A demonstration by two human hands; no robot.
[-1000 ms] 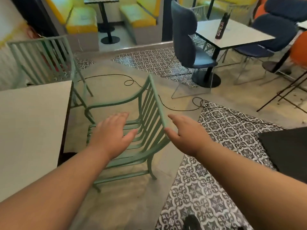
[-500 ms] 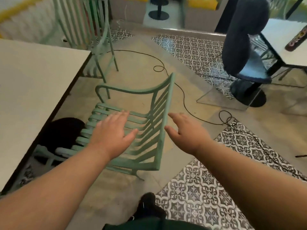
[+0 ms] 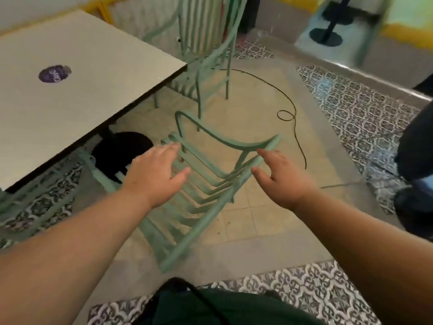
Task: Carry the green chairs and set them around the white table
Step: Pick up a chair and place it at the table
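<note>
A green slatted metal chair (image 3: 206, 184) stands right below me, its seat towards the white table (image 3: 77, 73) on my left. My left hand (image 3: 157, 174) hovers over the seat with fingers spread, holding nothing. My right hand (image 3: 278, 177) floats beside the chair's backrest top, fingers apart, its fingertips close to the rail. A second green chair (image 3: 206, 50) stands at the table's far corner. Part of a third green chair (image 3: 35, 207) shows under the table's near edge.
A black cable (image 3: 293, 118) loops across the floor past the chairs. The table's black round base (image 3: 121, 153) sits under it. A dark blue chair (image 3: 414, 146) is at the right edge. Patterned tiles (image 3: 356, 113) and a raised step lie further back.
My view has swung left and down, so the table fills more of the frame. Both open hands have stayed over the near chair, which now looks closer to the table.
</note>
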